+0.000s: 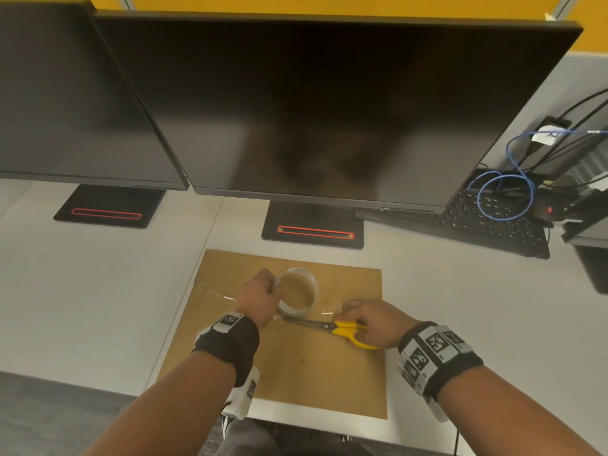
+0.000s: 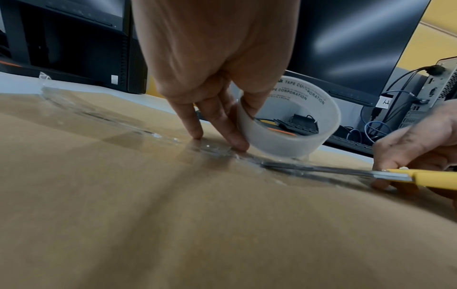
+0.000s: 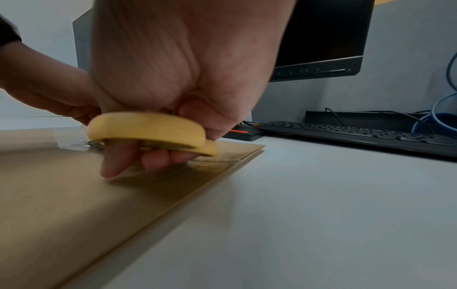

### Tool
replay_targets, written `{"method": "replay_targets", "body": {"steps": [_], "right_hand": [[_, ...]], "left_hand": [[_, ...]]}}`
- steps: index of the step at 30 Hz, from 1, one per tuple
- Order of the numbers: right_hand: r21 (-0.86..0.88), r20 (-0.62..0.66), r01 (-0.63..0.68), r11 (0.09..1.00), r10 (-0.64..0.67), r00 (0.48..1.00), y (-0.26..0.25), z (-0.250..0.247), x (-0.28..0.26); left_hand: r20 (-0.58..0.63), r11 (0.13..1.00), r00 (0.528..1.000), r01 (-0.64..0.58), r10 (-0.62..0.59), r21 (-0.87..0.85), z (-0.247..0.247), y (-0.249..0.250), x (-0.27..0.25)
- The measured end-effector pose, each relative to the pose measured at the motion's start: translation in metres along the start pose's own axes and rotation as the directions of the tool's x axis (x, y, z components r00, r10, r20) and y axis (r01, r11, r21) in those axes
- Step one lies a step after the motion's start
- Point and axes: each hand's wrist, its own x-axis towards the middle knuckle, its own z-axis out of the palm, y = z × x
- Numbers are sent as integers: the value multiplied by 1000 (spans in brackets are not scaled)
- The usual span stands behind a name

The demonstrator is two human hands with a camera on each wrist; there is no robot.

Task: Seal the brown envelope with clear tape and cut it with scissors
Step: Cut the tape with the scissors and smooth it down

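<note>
Envelope [image 1: 296, 373] — one, brown, flat on the desk [image 1: 82, 291], lower centre of the head view, under both hands.

Tape roll [image 1: 297, 292] — one, clear, standing on edge at frame centre. Left hand [image 1: 260, 297] pinches its rim, other fingers [image 2: 195, 127] pressing the laid tape strip [image 1: 214, 289] that runs left to the envelope's edge.

Scissors [image 1: 332, 327] — one pair, yellow handles. Right hand [image 1: 375, 320] grips the handles, fingers through the loops. Long axis lies left-right, blades pointing left, tips just below the roll at the tape.

Monitors — two, top of frame. Keyboard [image 1: 487, 222] — one, right.
</note>
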Motion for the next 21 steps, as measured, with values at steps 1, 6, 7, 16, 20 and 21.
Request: {"method": "replay_targets", "body": {"steps": [1,6,7,16,20,21], "right_hand": [[-1,-2,1,1000,-1,1000,0,1,0],[7,-18,-2,1000,2,1000,0,0,-2],[15,-19,-9,1000,9,1000,0,1,-2],[79,-48,-58,995,62,997,-10,10,1],[37,-53,-65,997,67,996,-13,11,4],[33,-58,-67,997,68,996,-12,12,5]], "left_hand": [[-5,1000,1000,1,-1,-2,0,0,0],[-29,999,1000,8,-10,-38,0,-1,3],[-31,999,999,9,-10,-37,0,-1,3],[-24,999,999,-21,22,43,-2,0,5],[-24,998,999,-20,21,51,-3,2,5],[-27,999,999,-19,21,50,-4,2,6]]}}
